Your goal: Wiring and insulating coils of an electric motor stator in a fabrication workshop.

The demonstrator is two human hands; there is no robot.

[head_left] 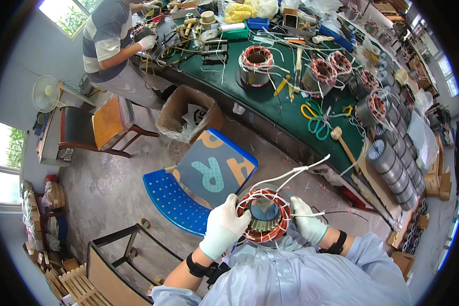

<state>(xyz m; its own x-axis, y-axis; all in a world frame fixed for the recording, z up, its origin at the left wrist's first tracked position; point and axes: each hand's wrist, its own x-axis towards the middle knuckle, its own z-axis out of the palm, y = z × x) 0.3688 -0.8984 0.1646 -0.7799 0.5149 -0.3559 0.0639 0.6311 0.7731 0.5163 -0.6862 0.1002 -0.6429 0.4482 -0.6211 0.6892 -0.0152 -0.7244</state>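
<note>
In front of my body I hold a motor stator (263, 225), a ring of orange-red copper windings laced with white cord. White lead wires stick up from it toward the upper right, and its bore faces up, showing the slotted inner wall. My left hand (223, 224), in a white glove, is closed on its left side with the thumb at the rim. My right hand (308, 219), also gloved, grips the opposite side, its fingers partly hidden behind the stator. Just beyond it is a blue chair (188, 168) with a letter-patterned seat.
A green workbench (229, 86) carries more wound stators (256, 66), scissors (319, 126), a mallet (344, 145) and scattered tools. Bare metal cores (390, 166) are stacked at right. A lined carton (209, 120) and a wooden chair (109, 122) stand left; a person (109, 46) works at the bench.
</note>
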